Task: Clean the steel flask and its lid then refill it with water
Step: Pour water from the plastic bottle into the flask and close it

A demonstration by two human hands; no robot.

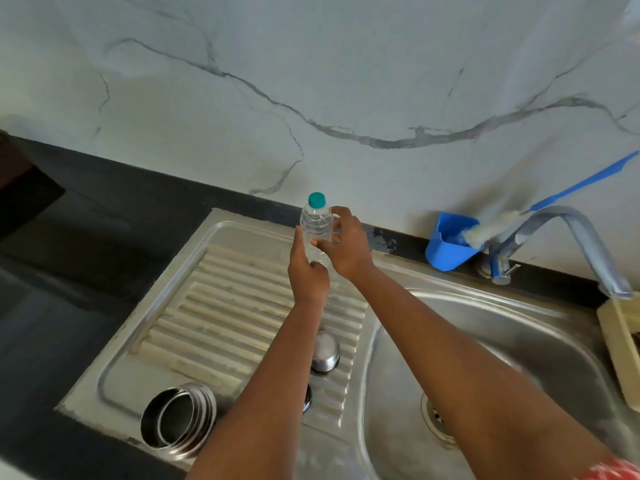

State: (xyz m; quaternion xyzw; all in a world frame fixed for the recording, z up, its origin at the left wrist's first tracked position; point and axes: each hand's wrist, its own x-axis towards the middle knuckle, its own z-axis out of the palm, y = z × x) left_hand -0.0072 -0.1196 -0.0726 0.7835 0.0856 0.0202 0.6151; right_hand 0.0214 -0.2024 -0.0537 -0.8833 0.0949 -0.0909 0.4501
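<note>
At the frame's centre, the left hand (307, 271) and right hand (346, 245) both grip an upright clear plastic bottle (316, 226) with a teal cap (317, 199). The steel flask (178, 419) lies open-mouthed at lower left on the drainboard (221, 306), its lid (325, 351) between the forearms.

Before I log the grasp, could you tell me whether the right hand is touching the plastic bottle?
Touching: head view shows right hand fingers wrapped around plastic bottle.

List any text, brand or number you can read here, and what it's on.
None can be read.
Bottle, gripped by left hand and right hand: clear, no label showing.
Flask, blue cup, tap: no visible markings.
</note>
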